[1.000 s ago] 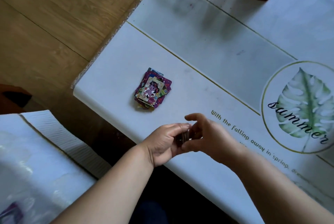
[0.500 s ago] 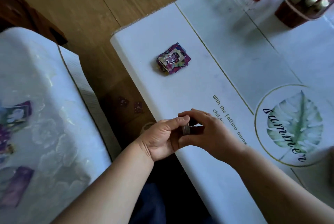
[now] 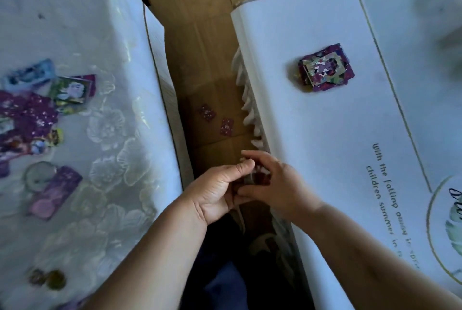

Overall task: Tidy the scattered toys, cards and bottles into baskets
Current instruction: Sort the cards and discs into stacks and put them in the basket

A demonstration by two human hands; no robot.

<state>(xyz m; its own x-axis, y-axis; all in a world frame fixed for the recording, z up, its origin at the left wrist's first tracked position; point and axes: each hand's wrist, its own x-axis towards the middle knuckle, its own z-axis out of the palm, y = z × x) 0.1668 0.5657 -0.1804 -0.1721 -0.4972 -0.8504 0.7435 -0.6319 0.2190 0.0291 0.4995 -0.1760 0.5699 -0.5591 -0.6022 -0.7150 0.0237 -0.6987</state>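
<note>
Both my hands meet over the gap between two tables and grip a small stack of cards (image 3: 252,177) between them. My left hand (image 3: 217,192) pinches it from the left, my right hand (image 3: 275,182) from the right. A neat pile of purple cards (image 3: 326,70) lies on the right table (image 3: 312,147). Several loose cards (image 3: 32,107) are scattered on the left table (image 3: 100,34), with one purple card (image 3: 56,192) closer to me. Two cards (image 3: 217,119) lie on the wooden floor between the tables.
A clear round lid (image 3: 40,174) lies on the left table beside the purple card, and a small dark round thing (image 3: 48,279) sits near its front edge. A printed leaf circle (image 3: 447,229) marks the right table. Wooden floor (image 3: 200,22) fills the gap.
The view has swung left, bringing the left table and its scattered cards into sight; the baskets at the far right have left the frame. My hands keep holding the small stack.
</note>
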